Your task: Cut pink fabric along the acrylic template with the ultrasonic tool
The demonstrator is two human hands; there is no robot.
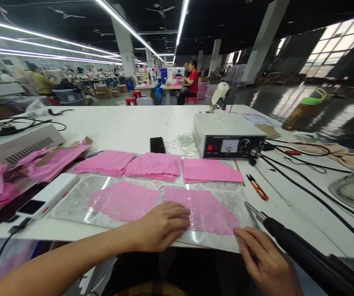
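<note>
lying right of centre, low in the frame, the pink fabric piece [212, 210] runs its long axis left to right, sloping down, narrow end toward the lower right. the left hand [164, 225] rests released, fingers bent over its left part; the right hand [265, 257] curls by its tip — whether grasping anything, i cannot tell. the near edge of the glossy panel [72, 205] sits close to the front of the white tabletop [124, 127]; the black-handled tool [300, 248] narrows room at lower right, while tabletop spreads at upper centre — beyond the pink stacks [152, 164].
</note>
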